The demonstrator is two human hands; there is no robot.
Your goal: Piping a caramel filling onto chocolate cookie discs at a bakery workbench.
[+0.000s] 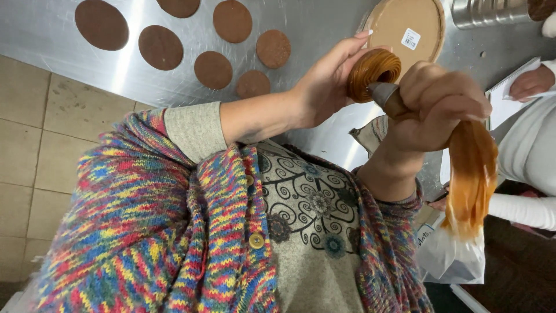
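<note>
Caramel-topped cookie (373, 72) pinched in left hand (324, 81), right hand (434, 104) squeezing piping bag (469, 174), hands close together.

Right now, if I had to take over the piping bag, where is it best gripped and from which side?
Take the piping bag at its narrow twisted neck just behind the nozzle, where the right hand has it. Come from the side away from the caramel-topped cookie in the left hand: the bag's loose tail hangs slack and offers no firm grip.
</note>
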